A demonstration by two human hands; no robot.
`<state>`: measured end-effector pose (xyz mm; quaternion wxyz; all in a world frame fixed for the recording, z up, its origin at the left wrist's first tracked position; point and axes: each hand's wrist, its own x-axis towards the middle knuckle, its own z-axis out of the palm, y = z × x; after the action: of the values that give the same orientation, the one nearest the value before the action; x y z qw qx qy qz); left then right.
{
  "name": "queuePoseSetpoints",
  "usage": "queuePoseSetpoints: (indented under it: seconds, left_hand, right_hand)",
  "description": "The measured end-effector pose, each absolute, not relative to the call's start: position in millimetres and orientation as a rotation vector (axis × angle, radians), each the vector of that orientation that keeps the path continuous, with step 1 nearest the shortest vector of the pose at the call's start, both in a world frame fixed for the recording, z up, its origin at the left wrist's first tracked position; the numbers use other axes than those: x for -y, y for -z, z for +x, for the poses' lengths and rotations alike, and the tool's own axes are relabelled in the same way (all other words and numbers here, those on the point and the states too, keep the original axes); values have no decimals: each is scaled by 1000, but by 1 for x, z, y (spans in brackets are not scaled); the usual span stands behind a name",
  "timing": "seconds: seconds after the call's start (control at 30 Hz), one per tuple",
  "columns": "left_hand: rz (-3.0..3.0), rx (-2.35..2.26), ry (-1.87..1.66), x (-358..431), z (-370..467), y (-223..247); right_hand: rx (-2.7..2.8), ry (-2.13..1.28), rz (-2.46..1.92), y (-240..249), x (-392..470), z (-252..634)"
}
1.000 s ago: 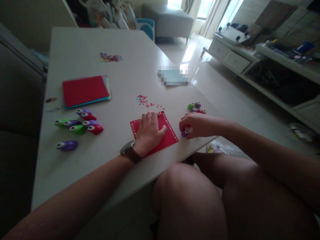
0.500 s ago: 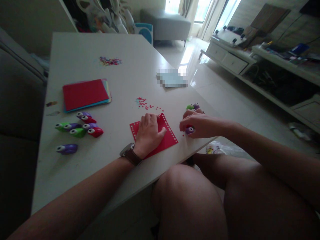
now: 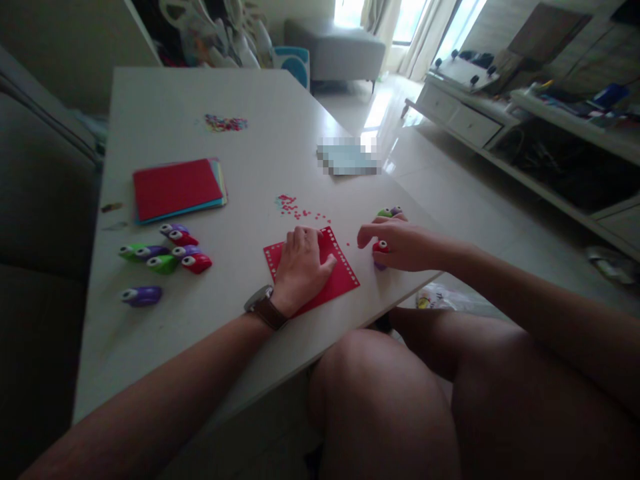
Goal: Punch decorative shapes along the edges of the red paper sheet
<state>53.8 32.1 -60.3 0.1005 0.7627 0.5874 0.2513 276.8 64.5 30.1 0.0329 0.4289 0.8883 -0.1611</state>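
My left hand (image 3: 303,270) lies flat with its fingers apart on a red sheet (image 3: 340,277) that has small punched holes along its edges. To the right, my right hand (image 3: 387,239) has its index finger stretched out and its thumb beside a red punch with an eye (image 3: 381,247); a purple one shows just below it. Green and purple punches (image 3: 390,212) stand partly hidden behind that hand. Small red paper bits (image 3: 297,212) lie beyond the sheet, and one red bit (image 3: 348,245) sits between the sheet and my right hand.
Several green, purple and red punches (image 3: 163,259) stand at the left, with a purple one (image 3: 142,295) nearer me. Behind them is a stack of coloured sheets (image 3: 177,190). Colourful bits (image 3: 225,123) lie farther back. A pale blurred item (image 3: 347,160) rests near the right edge.
My right hand's fingers have opened out, and a red punch now shows by the thumb. A red bit now lies left of that hand. My left hand stays on the sheet.
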Motion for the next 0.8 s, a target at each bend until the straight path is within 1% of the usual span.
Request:
queuePoseSetpoints:
  seconds: [0.43,0.57,0.8]
  left_hand:
    - [2283,-1763,-734,-33,53,61]
    - [2274,-1753,-738,-32,54,60]
    - [2252,-1739,-755,-32,54,59]
  right_hand:
    - [-2787,505,1302,-12,-81,254]
    - [-2877,457,1381,-9,-84,250]
    - [-2849,394,1508,-9,-86,252]
